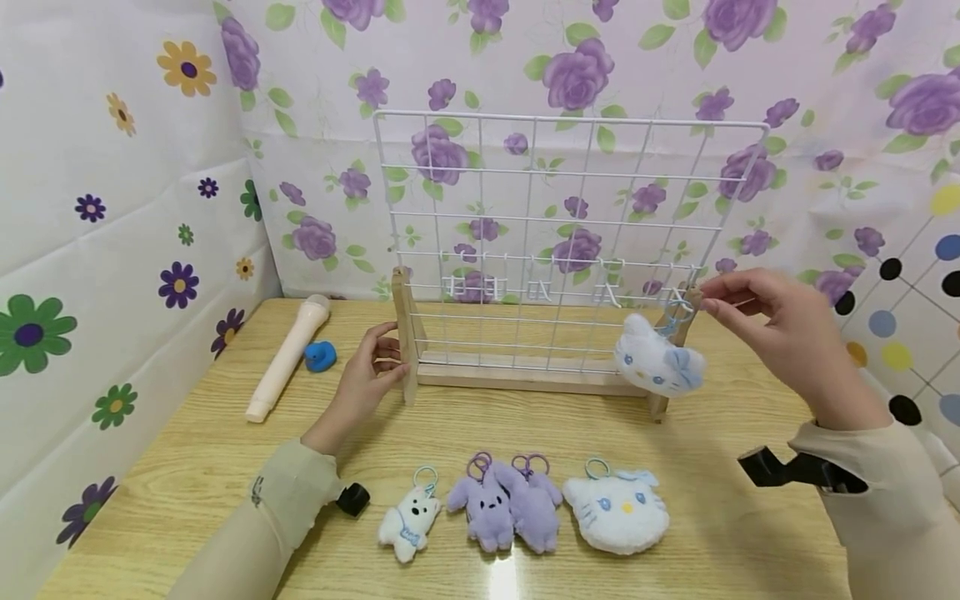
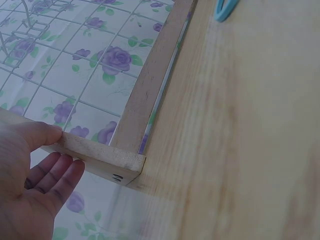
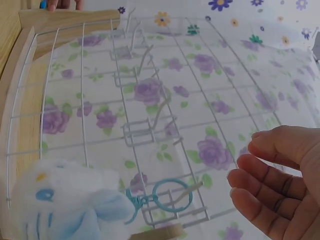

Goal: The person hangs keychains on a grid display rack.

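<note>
A white wire grid rack (image 1: 570, 119) stands in a wooden base. My left hand (image 1: 367, 371) grips its left wooden post (image 1: 406, 333), with the thumb on one face and the fingertips at the other. From the hook at the right end hangs a white plush cat-head keychain (image 1: 652, 358) with a blue bow, tilted. Its blue ring (image 3: 172, 210) is around that hook in the right wrist view. Just right of the ring is my right hand (image 1: 783, 333), fingers loosely bent, holding nothing. Other white hooks (image 1: 611, 293) line the same row of the grid.
In front of the rack lie a white bear keychain (image 1: 409, 523), two purple plush keychains (image 1: 491, 512) and another cat-head keychain (image 1: 618, 512). A pale microphone-shaped object (image 1: 288, 358) and a blue toy duck (image 1: 320, 357) lie at the left. Floral cloth hangs behind.
</note>
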`<state>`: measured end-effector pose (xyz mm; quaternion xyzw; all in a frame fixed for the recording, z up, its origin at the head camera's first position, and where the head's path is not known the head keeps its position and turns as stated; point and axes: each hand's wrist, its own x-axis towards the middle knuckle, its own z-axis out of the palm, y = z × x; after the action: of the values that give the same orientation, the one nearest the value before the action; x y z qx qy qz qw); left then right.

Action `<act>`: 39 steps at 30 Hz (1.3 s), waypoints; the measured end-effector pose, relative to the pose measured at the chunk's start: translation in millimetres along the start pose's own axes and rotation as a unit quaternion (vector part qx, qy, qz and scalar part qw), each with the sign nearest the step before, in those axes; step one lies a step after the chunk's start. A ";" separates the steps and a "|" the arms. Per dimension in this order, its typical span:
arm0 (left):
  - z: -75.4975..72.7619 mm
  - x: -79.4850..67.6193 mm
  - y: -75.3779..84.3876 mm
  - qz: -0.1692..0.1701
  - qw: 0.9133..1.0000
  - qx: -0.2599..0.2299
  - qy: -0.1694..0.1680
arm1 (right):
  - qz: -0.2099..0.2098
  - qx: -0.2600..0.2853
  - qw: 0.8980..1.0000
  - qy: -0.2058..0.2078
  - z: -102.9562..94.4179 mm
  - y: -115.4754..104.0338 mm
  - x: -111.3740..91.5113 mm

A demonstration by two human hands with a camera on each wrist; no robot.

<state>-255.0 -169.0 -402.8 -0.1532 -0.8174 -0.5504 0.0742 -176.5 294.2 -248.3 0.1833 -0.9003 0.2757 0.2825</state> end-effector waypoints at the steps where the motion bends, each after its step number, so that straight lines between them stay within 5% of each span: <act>1: -0.1 0.1 0.2 0.000 1.000 0.000 0.000 | -0.016 0.001 1.000 0.001 0.0 -2.0 -1.3; 6: -0.2 1.1 0.3 0.001 1.000 0.002 -0.001 | -0.062 0.015 0.998 -0.001 2.5 -11.7 -8.7; 19: 0.1 0.7 0.5 0.011 1.000 0.005 0.001 | -0.105 0.027 0.994 -0.032 19.3 -21.9 -31.1; 39: -0.4 -0.3 0.3 0.017 1.000 0.005 0.001 | -0.097 0.060 0.986 -0.118 61.4 -11.9 -67.0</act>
<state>-254.7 -169.3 -402.5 -0.1659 -0.8175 -0.5449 0.0856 -144.0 259.8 -326.7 0.3175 -0.8871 0.2771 0.1886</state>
